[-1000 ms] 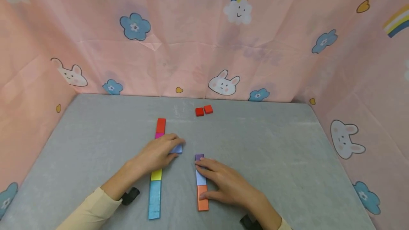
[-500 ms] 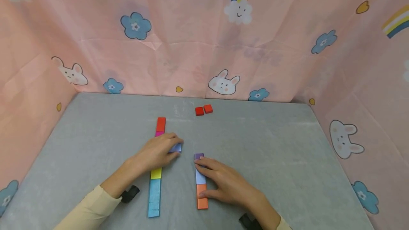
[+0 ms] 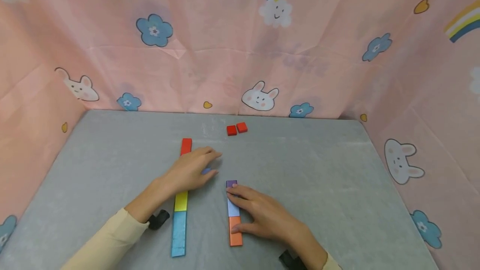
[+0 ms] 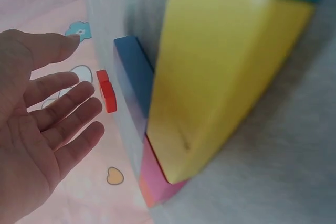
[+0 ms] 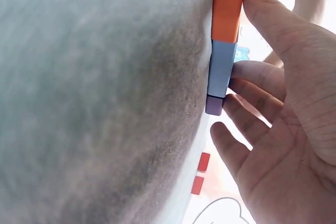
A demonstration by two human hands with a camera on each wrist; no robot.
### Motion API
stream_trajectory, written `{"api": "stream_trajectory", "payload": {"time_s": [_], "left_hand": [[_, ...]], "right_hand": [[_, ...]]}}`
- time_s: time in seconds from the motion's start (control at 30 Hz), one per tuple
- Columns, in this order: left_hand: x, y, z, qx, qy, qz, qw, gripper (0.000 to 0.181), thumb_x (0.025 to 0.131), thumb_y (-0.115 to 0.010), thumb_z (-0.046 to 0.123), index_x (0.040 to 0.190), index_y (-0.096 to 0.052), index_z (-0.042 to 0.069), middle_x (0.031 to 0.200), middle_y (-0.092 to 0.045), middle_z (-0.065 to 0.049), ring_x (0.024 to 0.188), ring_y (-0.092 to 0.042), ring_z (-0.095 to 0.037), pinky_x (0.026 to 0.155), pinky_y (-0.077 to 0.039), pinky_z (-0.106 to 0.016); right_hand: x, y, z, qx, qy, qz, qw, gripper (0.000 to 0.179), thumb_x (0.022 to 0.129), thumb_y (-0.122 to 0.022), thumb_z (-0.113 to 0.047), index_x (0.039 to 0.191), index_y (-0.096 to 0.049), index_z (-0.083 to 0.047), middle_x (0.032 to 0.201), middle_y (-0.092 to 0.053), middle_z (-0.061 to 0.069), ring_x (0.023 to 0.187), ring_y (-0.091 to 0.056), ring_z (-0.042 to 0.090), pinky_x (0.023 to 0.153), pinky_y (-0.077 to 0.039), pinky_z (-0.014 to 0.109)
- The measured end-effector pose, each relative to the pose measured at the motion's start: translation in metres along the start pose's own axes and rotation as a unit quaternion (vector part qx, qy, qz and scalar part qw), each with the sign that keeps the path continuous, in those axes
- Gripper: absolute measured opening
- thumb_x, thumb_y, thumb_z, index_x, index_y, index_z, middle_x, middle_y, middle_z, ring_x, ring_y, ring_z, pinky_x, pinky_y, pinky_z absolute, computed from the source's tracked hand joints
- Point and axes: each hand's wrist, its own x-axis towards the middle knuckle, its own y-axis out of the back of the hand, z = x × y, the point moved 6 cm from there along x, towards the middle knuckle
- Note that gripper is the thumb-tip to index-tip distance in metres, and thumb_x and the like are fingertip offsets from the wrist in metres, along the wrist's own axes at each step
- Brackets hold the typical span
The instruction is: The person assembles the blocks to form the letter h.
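My left hand (image 3: 193,168) hovers, fingers spread, above a periwinkle-blue block (image 3: 206,171). In the left wrist view that hand (image 4: 47,108) has nothing between thumb and fingers, and the blue block (image 4: 134,77) juts sideways from a column. Running from far to near, the column has a red block (image 3: 186,146), a pink block (image 4: 155,174), a yellow block (image 3: 181,201) and a teal block (image 3: 178,233); my hand covers its middle. My right hand (image 3: 262,211) rests its fingertips on a shorter row: a purple block (image 3: 231,183), a light blue block (image 3: 233,209) and an orange block (image 3: 236,236).
Two small red square blocks (image 3: 236,129) lie side by side near the back of the grey table (image 3: 318,170). A pink patterned cloth (image 3: 202,61) stands up behind the table and along both sides.
My left hand has let go of the blue block, its fingers spreading and moving slightly right and up. My right hand keeps its place on the shorter row. The head view has shifted slightly.
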Motion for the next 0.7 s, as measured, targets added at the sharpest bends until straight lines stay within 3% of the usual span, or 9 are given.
{"api": "stream_trajectory", "payload": {"time_s": [0.43,0.7], "left_hand": [[0.031,0.006,0.005,-0.004,-0.015,0.006,0.9999,0.049,0.098,-0.076,0.025,0.143,-0.065,0.009,0.141,-0.068,-0.011,0.131,-0.066,-0.03,0.108,-0.059,-0.05],[0.039,0.004,0.009,-0.015,-0.018,-0.008,0.9997,0.048,0.1,-0.074,0.024,0.145,-0.064,0.01,0.144,-0.066,-0.01,0.133,-0.065,-0.028,0.111,-0.057,-0.049]], "right_hand": [[0.0,0.0,0.001,0.007,0.001,-0.001,1.0,0.081,0.095,-0.071,-0.059,0.158,-0.051,-0.013,0.167,-0.046,-0.004,0.153,-0.047,0.019,0.122,-0.048,0.043],[-0.001,0.0,0.001,0.009,0.007,0.003,0.9999,0.08,0.095,-0.071,-0.058,0.158,-0.051,-0.013,0.167,-0.046,-0.004,0.153,-0.047,0.018,0.122,-0.047,0.043]]}}
